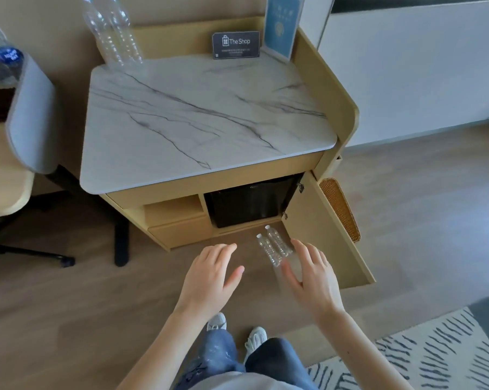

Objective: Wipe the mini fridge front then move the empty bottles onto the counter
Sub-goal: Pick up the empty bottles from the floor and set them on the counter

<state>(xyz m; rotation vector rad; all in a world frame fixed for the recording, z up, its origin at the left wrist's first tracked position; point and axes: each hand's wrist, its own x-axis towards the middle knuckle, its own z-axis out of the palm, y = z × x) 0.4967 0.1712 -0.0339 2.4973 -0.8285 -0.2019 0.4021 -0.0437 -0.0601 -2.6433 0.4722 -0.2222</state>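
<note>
Hovering above the brown wooden floor [125,305], the left hand [209,277] and right hand [313,280] hang with fingers [226,249] spread and nearly straight, holding nothing; just beyond and between them two small clear plastic bottles with white caps [269,250] seem to stand upright on the floor, side by side, touching or nearly so, just in front of the black mini fridge [249,204] and beside the open pale wooden cabinet door [322,226]; the right hand overlaps the nearer bottle's base in the view, but whether it touches I cannot tell.

Lifting these two looks like the step in hand; they are probably empty, so very light and quick to tip at a nudge; their thin ribbed walls would likely buckle under a hard squeeze; a gentle wrap around the ribbed middle, or a pinch at the stiffer neck under the cap, one bottle per hand, should serve.

Two taller clear plastic bottles [116,38] already stand at the far left corner of the white grey-veined marble tabletop [204,116].
</note>
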